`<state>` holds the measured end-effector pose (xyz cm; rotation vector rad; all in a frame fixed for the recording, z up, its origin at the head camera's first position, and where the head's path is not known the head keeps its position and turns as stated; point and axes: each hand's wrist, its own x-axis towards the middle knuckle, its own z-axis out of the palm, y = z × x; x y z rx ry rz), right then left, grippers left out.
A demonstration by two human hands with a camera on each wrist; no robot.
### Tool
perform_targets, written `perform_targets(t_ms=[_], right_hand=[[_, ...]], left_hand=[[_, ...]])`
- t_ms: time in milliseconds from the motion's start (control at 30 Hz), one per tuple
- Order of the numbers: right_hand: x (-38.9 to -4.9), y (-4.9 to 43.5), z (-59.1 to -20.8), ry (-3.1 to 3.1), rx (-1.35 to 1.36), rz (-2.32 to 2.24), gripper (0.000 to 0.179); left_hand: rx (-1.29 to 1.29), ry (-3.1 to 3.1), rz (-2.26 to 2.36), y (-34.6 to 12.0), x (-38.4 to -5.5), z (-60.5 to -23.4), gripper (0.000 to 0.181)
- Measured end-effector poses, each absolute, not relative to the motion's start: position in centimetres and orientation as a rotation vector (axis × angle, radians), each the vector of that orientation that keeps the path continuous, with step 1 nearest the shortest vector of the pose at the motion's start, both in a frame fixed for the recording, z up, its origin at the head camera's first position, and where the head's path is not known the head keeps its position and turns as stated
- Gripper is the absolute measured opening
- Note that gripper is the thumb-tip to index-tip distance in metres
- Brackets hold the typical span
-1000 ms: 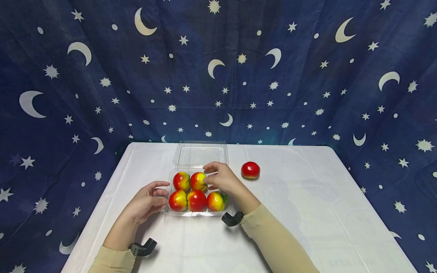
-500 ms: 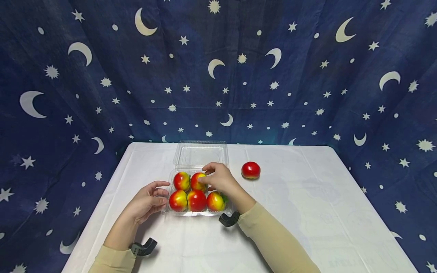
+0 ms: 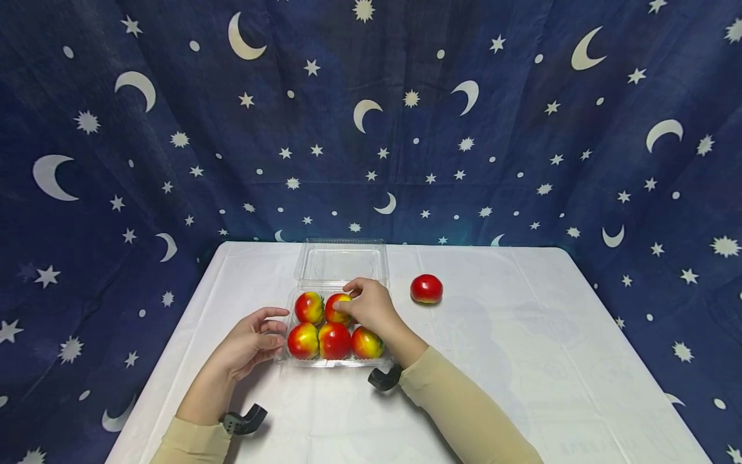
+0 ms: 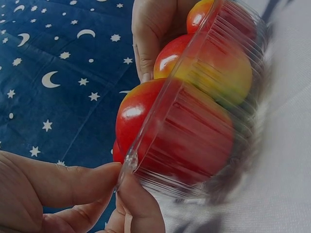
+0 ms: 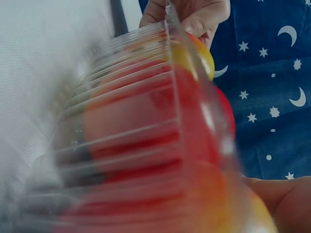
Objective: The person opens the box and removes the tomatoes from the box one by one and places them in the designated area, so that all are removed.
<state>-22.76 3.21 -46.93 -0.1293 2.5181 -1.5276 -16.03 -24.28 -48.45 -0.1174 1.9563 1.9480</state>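
A clear plastic clamshell box (image 3: pixel 330 363) stands on the table with its lid (image 3: pixel 342 261) folded back. Several glossy red-and-yellow fruits, shaped like apples, sit in it in two rows; one front fruit (image 3: pixel 334 341) shows mostly red. At the box's left side my left hand (image 3: pixel 249 345) pinches the rim between thumb and finger, seen closely in the left wrist view. My right hand (image 3: pixel 377 309) is over the back right part of the box, thumb and fingers around the back-row fruit (image 3: pixel 333 314). This hand hides the back right corner.
A red, tomato-like fruit (image 3: pixel 426 289) lies on the white-covered table (image 3: pixel 522 361) to the right of the box. Behind the table hangs a dark blue cloth (image 3: pixel 324 116) with moons and stars. A black wrist mount (image 3: pixel 246 420) sits on the left forearm.
My right hand has shifted slightly left and its thumb has come over the back-row fruit, covering more of it. The front right fruit's green leaf is now hidden. My left hand stays put.
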Motion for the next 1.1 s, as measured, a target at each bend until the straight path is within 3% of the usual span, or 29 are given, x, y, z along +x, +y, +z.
perform_targets(t_ms=[1100], right_hand=[[-22.13, 3.74, -46.35, 2.454, -0.104, -1.57, 0.036]], left_hand=[[-0.122, 1.948, 1.951, -24.17, -15.98, -48.29, 0.069]])
